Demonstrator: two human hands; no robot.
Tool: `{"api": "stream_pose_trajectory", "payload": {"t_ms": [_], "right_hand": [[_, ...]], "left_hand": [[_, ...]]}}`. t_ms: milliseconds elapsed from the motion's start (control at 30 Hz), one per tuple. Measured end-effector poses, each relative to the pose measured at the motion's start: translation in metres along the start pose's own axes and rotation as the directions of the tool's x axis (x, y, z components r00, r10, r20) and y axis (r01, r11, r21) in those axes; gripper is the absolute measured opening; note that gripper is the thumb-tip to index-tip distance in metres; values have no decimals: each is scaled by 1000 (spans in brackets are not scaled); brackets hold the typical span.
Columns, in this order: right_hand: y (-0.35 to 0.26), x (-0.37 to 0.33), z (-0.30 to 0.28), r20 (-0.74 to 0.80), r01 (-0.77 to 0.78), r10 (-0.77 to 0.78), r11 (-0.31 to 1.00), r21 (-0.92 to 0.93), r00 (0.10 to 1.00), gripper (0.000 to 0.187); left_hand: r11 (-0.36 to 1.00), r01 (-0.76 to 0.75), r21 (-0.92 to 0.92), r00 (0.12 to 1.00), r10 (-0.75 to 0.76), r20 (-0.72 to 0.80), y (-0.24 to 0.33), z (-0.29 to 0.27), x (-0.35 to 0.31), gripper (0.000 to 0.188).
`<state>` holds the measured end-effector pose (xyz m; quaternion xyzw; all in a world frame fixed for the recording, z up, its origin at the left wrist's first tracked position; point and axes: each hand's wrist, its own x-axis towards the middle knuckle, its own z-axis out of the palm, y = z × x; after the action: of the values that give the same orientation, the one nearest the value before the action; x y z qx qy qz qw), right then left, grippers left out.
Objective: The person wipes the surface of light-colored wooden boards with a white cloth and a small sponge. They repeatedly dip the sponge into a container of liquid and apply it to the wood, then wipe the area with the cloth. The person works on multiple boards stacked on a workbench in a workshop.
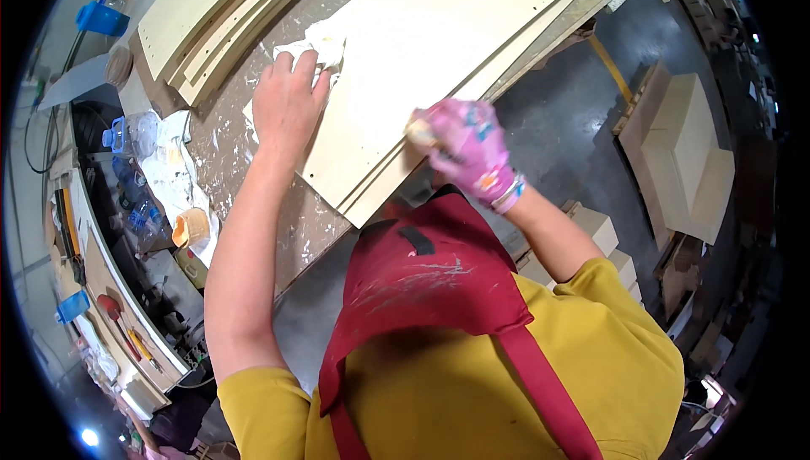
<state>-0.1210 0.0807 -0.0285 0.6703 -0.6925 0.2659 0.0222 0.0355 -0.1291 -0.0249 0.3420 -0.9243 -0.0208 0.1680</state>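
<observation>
And here the bare left hand (288, 96) bends its fingers over white cloth (326, 41), grip impossible to tell, perhaps steadying the pale panel (422, 51) between both hands, while the right hand (467, 146) clutches a blurred tan piece (419, 130) beside the panel's edge, its glove (491, 180) likely shielding skin.

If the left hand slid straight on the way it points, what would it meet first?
Probably the white cloth, right in front of the left hand; depth is unclear, so they may already touch.
</observation>
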Motion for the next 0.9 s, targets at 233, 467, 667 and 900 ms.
{"api": "stream_pose_trajectory", "payload": {"t_ms": [233, 467, 667, 900], "right_hand": [[-2, -9, 9, 95, -48, 57, 995, -85, 994, 53], [17, -8, -6, -172, -100, 154, 952, 289, 973, 33], [23, -23, -2, -198, -268, 445, 778, 568, 873, 22], [8, -16, -4, -93, -177, 201, 960, 218, 975, 40]], "left_hand": [[1000, 11, -3, 998, -10, 57, -4, 0, 3, 31], [970, -16, -244, 999, 23, 26, 14, -5, 58, 41], [999, -51, -1, 997, 51, 50, 38, 38, 91, 42], [999, -15, 35, 999, 14, 46, 35, 51, 99, 45]]}}
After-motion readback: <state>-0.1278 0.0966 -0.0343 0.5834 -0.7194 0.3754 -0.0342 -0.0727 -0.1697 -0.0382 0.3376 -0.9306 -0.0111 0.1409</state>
